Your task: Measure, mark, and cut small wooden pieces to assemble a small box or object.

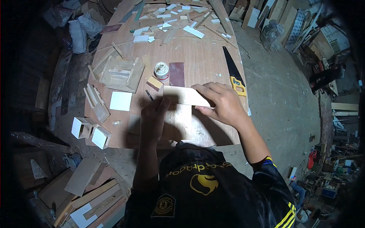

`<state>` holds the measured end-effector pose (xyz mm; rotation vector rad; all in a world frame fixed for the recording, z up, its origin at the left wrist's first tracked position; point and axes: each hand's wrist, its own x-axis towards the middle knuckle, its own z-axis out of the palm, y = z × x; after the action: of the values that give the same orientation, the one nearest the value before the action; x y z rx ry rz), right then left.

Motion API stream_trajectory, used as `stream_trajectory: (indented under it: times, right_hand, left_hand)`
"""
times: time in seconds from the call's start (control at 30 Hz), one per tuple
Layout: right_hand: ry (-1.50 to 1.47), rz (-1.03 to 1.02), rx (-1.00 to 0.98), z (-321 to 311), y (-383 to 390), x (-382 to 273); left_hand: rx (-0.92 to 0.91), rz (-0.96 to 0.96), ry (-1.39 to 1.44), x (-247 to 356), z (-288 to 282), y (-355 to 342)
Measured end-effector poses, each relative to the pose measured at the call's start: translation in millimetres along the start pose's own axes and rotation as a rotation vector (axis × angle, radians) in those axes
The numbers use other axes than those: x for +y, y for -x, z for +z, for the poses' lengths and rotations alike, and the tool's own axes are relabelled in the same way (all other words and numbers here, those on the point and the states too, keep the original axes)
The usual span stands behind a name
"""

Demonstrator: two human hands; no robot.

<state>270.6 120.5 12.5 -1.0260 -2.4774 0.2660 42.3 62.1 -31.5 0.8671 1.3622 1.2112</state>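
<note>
A pale wooden strip [179, 95] spans the gap between my hands above the near part of the workbench. My right hand [222, 102] grips its right end, fingers over the top and thumb along the lower edge. At the left end, my left hand [153, 118] is closed on the strip, its fingers partly in shadow. Just below the strip shows a wider light wooden panel [180, 121]; whether the two touch, I cannot tell. Near my left hand are a dark pencil-like stick [149, 95], a small yellowish block [155, 83] and an open white jar [161, 70].
A handsaw [233, 72] with a yellow handle lies along the bench's right edge. Wooden assemblies [121, 74] and a white square panel [121, 101] sit at left. A reddish-brown rectangle [176, 74] lies beyond the strip. Scattered offcuts [193, 32] cover the far end.
</note>
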Motion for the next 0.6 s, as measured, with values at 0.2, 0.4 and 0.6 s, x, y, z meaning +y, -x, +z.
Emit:
stream_trajectory:
  times: [0.2,0.4,0.6]
  right_hand:
    - [-0.184,0.142,-0.157,18,-3,-10]
    - [-0.208,0.218,-0.16,29,-4,-21]
    - [-0.202,0.184,-0.111,33,-5,-24]
  left_hand:
    - [-0.008,0.059,-0.127,5,-8,-2]
    - [-0.123,0.014,-0.214,5,-23,-7]
    - [-0.14,0.073,-0.206,-7,-30,-10]
